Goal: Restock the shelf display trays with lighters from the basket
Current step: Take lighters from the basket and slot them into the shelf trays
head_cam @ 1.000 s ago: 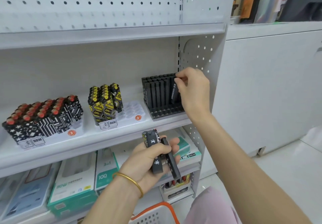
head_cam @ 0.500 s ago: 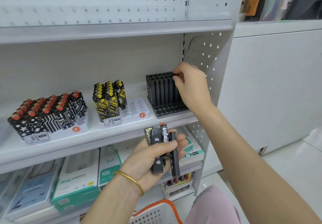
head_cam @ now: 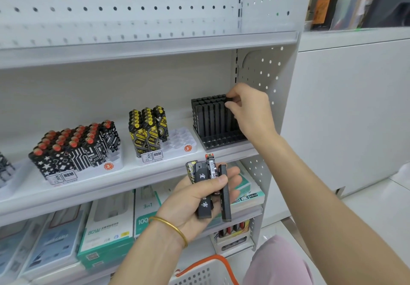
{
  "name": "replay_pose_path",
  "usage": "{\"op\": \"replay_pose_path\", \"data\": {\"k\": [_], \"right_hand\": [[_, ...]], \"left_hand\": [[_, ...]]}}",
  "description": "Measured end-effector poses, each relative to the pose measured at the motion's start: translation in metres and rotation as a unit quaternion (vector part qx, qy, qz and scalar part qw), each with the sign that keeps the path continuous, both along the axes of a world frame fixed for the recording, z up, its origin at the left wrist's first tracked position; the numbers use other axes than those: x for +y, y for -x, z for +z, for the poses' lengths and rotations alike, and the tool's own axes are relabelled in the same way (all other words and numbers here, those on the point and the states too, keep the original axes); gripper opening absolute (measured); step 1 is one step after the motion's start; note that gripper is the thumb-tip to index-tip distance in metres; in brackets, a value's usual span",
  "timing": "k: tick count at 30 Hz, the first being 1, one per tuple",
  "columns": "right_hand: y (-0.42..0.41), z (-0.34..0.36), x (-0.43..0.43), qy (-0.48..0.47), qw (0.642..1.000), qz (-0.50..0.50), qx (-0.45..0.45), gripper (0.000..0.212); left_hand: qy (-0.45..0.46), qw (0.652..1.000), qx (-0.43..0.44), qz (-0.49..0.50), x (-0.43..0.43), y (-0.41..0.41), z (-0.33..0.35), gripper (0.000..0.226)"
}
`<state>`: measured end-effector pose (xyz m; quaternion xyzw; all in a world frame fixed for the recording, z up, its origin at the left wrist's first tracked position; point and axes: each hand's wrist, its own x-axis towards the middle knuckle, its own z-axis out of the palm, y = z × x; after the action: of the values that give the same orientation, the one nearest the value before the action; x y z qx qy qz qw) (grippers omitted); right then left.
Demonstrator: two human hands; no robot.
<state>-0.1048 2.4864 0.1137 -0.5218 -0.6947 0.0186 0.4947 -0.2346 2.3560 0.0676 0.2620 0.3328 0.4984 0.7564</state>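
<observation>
Shelf point(head_cam: 133, 181) carries red-cap tray point(head_cam: 112, 166) L; yellow-cap tray point(head_cam: 180, 139) mid; black tray point(head_cam: 221, 143) R.

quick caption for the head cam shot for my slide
The right hand pinches a black lighter at the black tray while the left hand grips several spare lighters.

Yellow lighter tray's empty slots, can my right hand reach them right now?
Probably yes: the right hand, pinching a black lighter at the black tray, sits just beside those empty slots, with nothing between.
</observation>
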Motion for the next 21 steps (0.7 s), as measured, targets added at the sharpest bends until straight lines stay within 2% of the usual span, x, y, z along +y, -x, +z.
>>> {"op": "replay_pose_path", "data": {"k": [4,7,10,13,16,21], "right_hand": [[-0.003,-0.001,-0.001,0.024,0.999,0.027,0.015,0.013],[-0.004,-0.003,-0.003,0.045,0.998,0.034,0.004,0.024],[-0.006,-0.003,-0.015,0.033,0.998,0.005,-0.047,0.039],[-0.008,-0.004,-0.045,0.033,0.999,0.023,-0.006,0.037],[-0.009,-0.005,-0.077,0.172,0.975,0.137,0.034,0.013],[-0.017,-0.009,-0.095,0.34,0.902,0.265,0.01,0.02]], "left_hand": [[-0.004,1.0,0.003,0.003,0.001,0.001,-0.001,0.038],[-0.005,1.0,0.001,0.007,0.002,0.0,-0.002,0.04],[-0.003,1.0,-0.006,0.013,0.002,0.0,-0.001,0.043],[-0.007,1.0,-0.012,0.019,0.002,0.001,-0.001,0.043],[-0.01,0.999,-0.016,0.041,0.004,-0.001,-0.002,0.043],[-0.045,0.998,0.013,0.04,0.003,-0.005,-0.004,0.038]]}}
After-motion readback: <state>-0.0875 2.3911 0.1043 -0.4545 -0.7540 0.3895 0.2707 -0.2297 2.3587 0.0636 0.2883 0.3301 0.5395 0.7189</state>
